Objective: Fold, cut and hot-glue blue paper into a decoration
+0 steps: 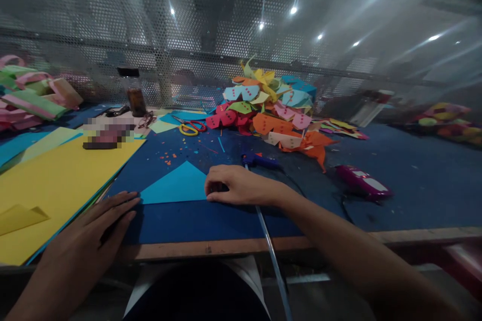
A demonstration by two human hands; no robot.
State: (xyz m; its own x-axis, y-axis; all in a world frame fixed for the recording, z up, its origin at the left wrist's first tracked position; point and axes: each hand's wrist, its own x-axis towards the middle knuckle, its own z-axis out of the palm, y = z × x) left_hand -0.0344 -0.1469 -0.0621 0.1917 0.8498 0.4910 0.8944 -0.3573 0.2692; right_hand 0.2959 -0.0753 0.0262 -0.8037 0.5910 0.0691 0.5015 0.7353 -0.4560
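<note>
A blue sheet of paper [175,185], a triangle with its peak pointing away from me, lies on the dark blue tabletop. My left hand [100,220] rests at its left corner, fingers stretched out and fingertips at the paper's edge. At the opposite corner my right hand [235,185] is closed, thumb and curled fingers pinching the paper; that corner is hidden behind them. Just beyond my right wrist is a blue glue gun [261,160] with a long glue stick [269,241] running toward me over the table edge.
Yellow sheets [83,175] are stacked at left, a blurred-out object on them. Scissors [192,128] lie behind paper scraps [169,158]. Colourful cut-paper shapes [271,110] are heaped at the back. A jar [135,95] stands back left; a purple corded device [361,182] sits right.
</note>
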